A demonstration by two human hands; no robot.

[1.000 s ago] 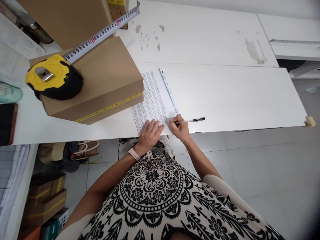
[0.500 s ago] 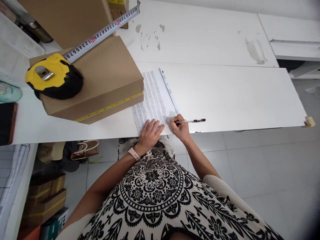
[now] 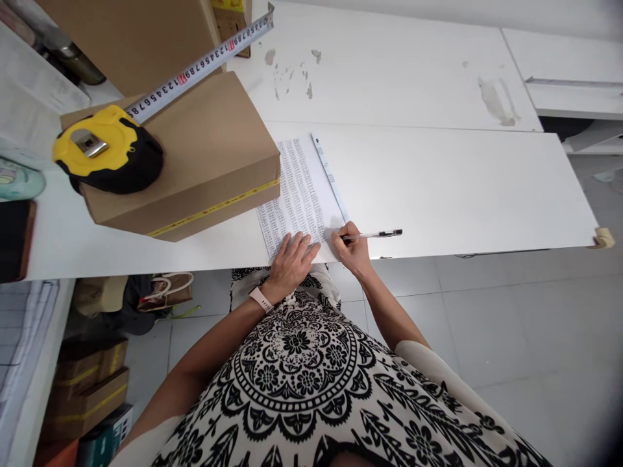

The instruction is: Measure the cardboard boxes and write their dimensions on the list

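My left hand lies flat with fingers spread on the lower part of a paper sheet covered in columns of small writing. A pen with a clear barrel and black end is pinched in my right hand, which rests at the sheet's lower right edge. The pen's tip is hidden by my fingers. A narrow pale blue and white strip runs along the sheet's right side. Left of the paper stands a cardboard box, and on it sits a yellow and black tape measure with its blade extended.
The white table has chipped patches towards the back and a padded corner guard. Behind the box is a larger carton. A dark phone-like object lies at the left. More boxes and bags stand below.
Hardly anything differs. The pen's far end has shifted slightly to the right, while my left hand stays in place on the sheet.
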